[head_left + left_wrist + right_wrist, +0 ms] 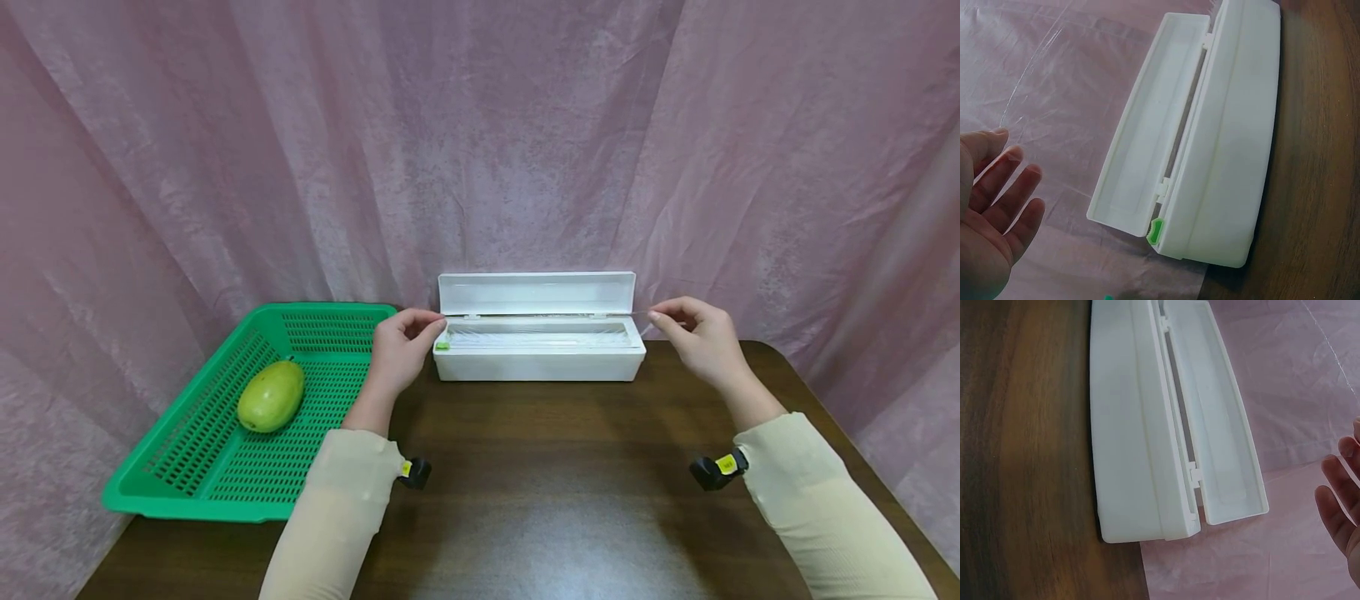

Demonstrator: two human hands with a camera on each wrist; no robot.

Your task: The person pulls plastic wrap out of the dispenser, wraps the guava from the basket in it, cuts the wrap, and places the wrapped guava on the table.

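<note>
A white cling film dispenser box stands near the back of the table, its lid raised on the far side. Clear cling film stretches between both hands, its edge a thin shiny line. At the box's left end, my left hand pinches one corner of the film between thumb and index finger. Beyond the right end, my right hand pinches the other corner likewise. The other fingers of each hand are loosely bent. A small green slider sits at the box's left front corner.
On the left is a green plastic basket with slatted walls, overlapped by the left forearm in the head view. It holds one yellow-green oval fruit. Beneath is a dark wooden table; a pink curtain hangs close behind.
</note>
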